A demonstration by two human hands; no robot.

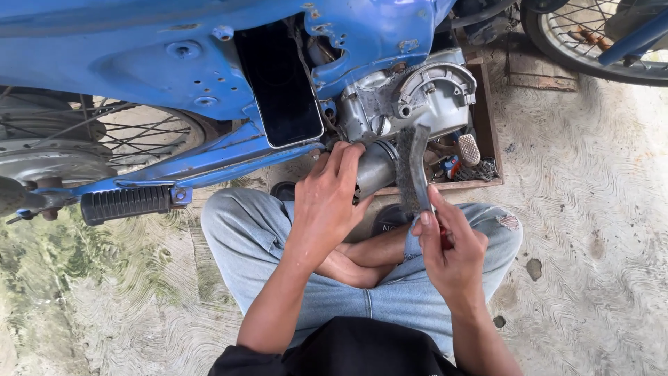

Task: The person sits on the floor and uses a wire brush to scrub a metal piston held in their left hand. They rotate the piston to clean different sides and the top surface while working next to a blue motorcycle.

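Note:
A blue motorbike [160, 63] stands in front of me, its grey engine case [417, 94] facing me. My left hand [327, 202] rests with its fingers on the dull metal exhaust pipe [376, 167] just under the engine. My right hand [452, 244] grips the handle of a wire brush [412, 167], whose dark bristle head stands upright beside the pipe, close to the engine case. A black phone [282, 87] leans against the bike's frame above my left hand.
A black ribbed footpeg [125, 203] sticks out at the left, near the spoked rear wheel [97, 139]. A wooden tray [480, 139] with small parts lies under the engine. Another wheel [591, 42] is at the top right. I sit cross-legged on rough concrete [591, 230].

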